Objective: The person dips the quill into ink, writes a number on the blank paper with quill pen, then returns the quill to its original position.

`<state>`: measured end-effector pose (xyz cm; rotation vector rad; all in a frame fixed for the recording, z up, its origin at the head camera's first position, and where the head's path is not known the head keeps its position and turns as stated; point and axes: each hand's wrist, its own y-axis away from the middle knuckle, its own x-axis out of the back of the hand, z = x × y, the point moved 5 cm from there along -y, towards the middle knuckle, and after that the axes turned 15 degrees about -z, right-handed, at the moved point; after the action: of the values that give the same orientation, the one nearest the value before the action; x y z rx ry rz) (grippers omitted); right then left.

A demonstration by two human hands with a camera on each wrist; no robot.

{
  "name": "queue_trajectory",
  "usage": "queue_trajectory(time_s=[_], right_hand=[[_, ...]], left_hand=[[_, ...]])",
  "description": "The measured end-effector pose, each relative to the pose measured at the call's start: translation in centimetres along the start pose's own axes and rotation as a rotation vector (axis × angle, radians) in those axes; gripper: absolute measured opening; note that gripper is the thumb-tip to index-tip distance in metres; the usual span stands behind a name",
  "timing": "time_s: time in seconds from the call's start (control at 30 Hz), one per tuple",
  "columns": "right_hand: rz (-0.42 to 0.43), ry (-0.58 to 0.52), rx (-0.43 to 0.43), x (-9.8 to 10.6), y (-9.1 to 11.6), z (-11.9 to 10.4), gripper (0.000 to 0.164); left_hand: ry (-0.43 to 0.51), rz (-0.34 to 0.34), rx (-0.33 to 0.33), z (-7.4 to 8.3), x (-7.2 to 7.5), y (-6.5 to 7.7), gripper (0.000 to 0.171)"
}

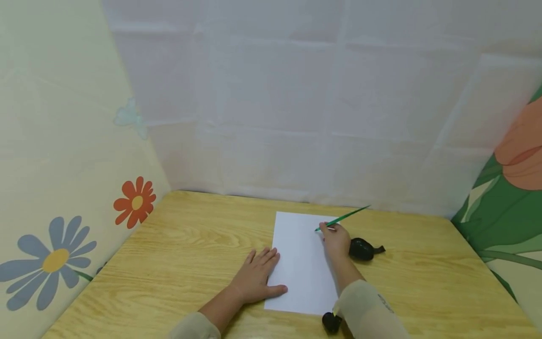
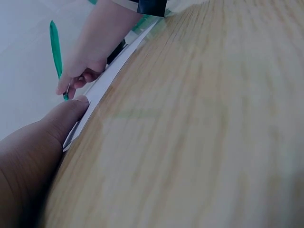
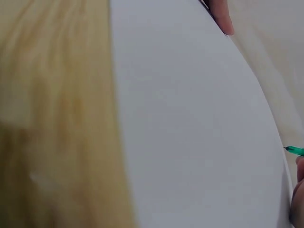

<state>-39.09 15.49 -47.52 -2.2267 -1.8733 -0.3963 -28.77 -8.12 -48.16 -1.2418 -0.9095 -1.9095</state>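
A white sheet of paper (image 1: pixel 298 263) lies upright before me on the wooden table. My right hand (image 1: pixel 337 242) pinches a slim green pen (image 1: pixel 349 214) with a leaf-like upper end. Its tip points down at the upper right part of the sheet. In the right wrist view the dark tip of the pen (image 3: pixel 295 150) shows near the sheet's edge; whether it touches the paper I cannot tell. My left hand (image 1: pixel 254 278) rests flat with spread fingers at the left edge of the sheet, thumb on the paper. I see no marks on the sheet.
A glossy black rounded object (image 1: pixel 362 249) with a short tail lies just right of my right hand. Another small black round object (image 1: pixel 331 323) sits by the sheet's bottom right corner, beside my sleeve. A pale cloth wall (image 1: pixel 271 117) stands behind the table (image 1: pixel 203 235).
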Motion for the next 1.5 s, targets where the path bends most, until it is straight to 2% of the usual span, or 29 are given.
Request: queue_trajectory(time_s=[0.63,1.5], right_hand=[[0.001,0.038,-0.025,-0.08,0.11,0.03,0.028],[-0.013,0.027,-0.043,-0.47,0.67,-0.49,0.027]], left_hand=[[-0.006,-0.014,0.009,0.05,0.05,-0.07,0.093],[-0.019,-0.018,0.010,0.07,0.05,0.01,0.092]])
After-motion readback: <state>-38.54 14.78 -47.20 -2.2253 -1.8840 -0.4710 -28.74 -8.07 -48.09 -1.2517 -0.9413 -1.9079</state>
